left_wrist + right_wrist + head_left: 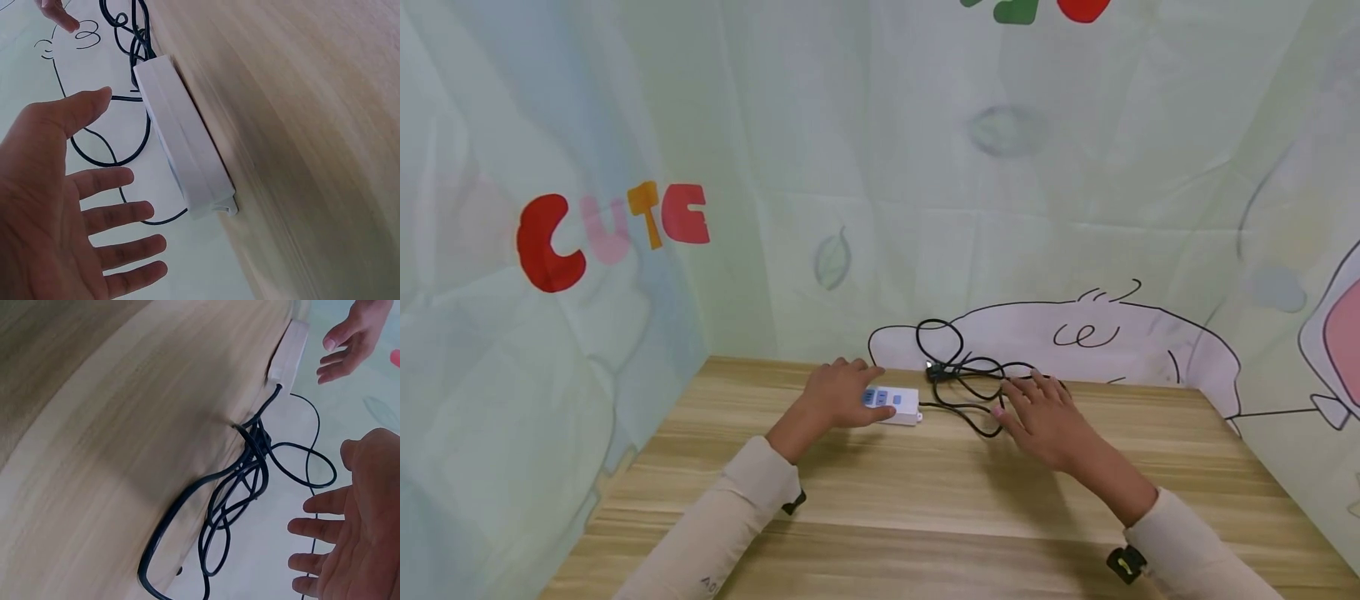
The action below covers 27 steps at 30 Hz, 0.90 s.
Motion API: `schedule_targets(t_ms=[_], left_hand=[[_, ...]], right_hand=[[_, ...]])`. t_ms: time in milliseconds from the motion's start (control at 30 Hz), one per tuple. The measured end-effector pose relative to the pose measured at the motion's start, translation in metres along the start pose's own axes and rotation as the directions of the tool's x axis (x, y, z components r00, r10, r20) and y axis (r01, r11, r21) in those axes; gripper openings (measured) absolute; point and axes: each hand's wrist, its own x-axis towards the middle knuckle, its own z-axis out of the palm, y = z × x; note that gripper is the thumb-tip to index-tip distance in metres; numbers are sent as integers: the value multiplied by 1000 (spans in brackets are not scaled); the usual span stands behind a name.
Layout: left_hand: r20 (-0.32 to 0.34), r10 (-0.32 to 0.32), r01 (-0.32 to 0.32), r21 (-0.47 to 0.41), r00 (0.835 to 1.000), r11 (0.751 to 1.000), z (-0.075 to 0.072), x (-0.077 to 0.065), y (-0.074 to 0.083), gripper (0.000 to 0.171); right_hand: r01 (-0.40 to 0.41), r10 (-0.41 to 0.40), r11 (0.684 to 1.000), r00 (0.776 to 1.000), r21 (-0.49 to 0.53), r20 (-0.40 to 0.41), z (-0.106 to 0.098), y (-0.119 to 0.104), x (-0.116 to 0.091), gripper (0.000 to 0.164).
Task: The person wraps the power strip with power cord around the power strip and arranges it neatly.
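A white power strip [904,406] with blue-grey sockets lies near the back of the wooden table. My left hand [844,395] hovers over its left end, fingers spread; in the left wrist view a gap shows between the palm and the strip [181,134]. From the strip's right end runs a black cord [977,408], lying in loose tangled loops with its plug [937,372] among them. My right hand [1048,421] is held above the right side of these loops. In the right wrist view its fingers are spread and apart from the cord [250,469].
The wooden tabletop [910,517] extends toward me and to both sides. Behind its back edge hangs a pale curtain [850,167] with printed letters and cartoon drawings. A strap with a dark piece [1126,564] sits at the right wrist.
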Motion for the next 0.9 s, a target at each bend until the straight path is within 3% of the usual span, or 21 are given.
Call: schedule_targets(t_ms=[367,900], left_hand=[[9,-1,2,-33,1000,999,10,5,2,80],[76,-3,7,-46,997,999,19,10,4,71]], right_hand=[[27,-27,1000,999,-15,22,9,-8,1,55],[196,-189,975,979,-108,72,17,-8,1,44]])
